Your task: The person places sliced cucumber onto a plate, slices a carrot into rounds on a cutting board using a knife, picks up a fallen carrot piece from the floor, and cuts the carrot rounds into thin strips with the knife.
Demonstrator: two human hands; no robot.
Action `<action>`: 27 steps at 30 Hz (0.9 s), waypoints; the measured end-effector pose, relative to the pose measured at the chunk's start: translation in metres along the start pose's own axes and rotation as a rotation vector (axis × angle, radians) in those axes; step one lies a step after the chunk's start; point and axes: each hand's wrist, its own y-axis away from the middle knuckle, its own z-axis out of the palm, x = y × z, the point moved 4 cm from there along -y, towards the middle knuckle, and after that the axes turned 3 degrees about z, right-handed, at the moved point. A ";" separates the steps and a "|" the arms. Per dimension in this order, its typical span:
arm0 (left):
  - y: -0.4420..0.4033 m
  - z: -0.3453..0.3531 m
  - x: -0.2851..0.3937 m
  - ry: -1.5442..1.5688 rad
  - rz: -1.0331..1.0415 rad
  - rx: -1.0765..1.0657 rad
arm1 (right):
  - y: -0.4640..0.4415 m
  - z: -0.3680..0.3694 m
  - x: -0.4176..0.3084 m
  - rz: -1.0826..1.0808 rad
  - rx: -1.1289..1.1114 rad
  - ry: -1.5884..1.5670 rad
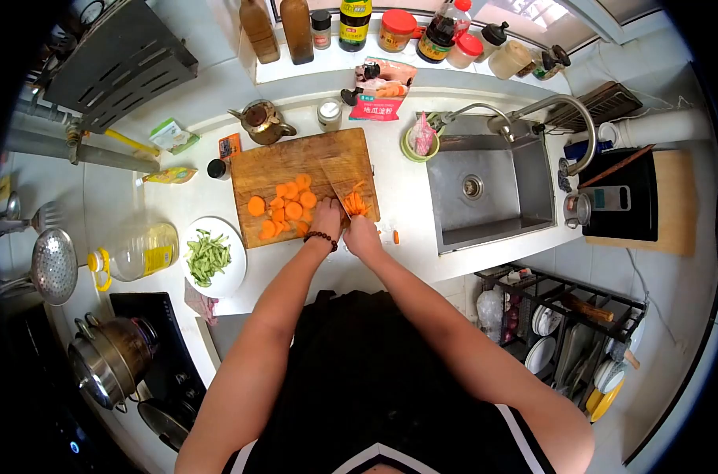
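Note:
My right hand [363,235] is closed round the handle of a kitchen knife [335,183], whose blade points away from me over the wooden cutting board [296,158]. Just left of the blade, my left hand [326,216], with a beaded bracelet at its wrist, presses bent fingers down on carrot at the board's near edge; the carrot under them is mostly hidden. Orange carrot slices [293,211] lie spread to the left of that hand. Right of the blade sits a small pile of carrot strips [357,202]. A carrot piece [396,237] rests on the counter.
Left of the board is a white plate [236,272] of green strips, beside an oil bottle [144,251]. A teapot [266,122], a jar [329,115] and a starch packet [381,88] stand behind it. The sink [497,186] lies to the right.

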 end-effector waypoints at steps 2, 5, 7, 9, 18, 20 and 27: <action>0.002 -0.001 -0.003 0.014 -0.019 0.020 | 0.001 -0.002 -0.001 -0.035 0.053 -0.023; 0.000 -0.001 -0.006 -0.013 -0.029 -0.040 | 0.009 -0.008 -0.003 -0.048 0.039 -0.035; 0.003 -0.002 -0.003 0.014 -0.011 -0.036 | 0.013 -0.009 -0.004 -0.037 0.052 -0.035; 0.002 -0.004 -0.003 0.011 -0.015 -0.027 | 0.011 -0.006 -0.004 -0.030 0.069 -0.039; 0.001 -0.010 -0.001 0.010 -0.027 -0.038 | 0.002 -0.002 0.002 -0.089 0.055 -0.057; 0.004 -0.008 -0.001 0.022 -0.032 -0.054 | 0.011 -0.004 0.001 -0.063 0.100 -0.097; 0.003 -0.010 0.001 0.042 -0.025 -0.050 | -0.006 0.002 0.004 -0.069 0.028 -0.029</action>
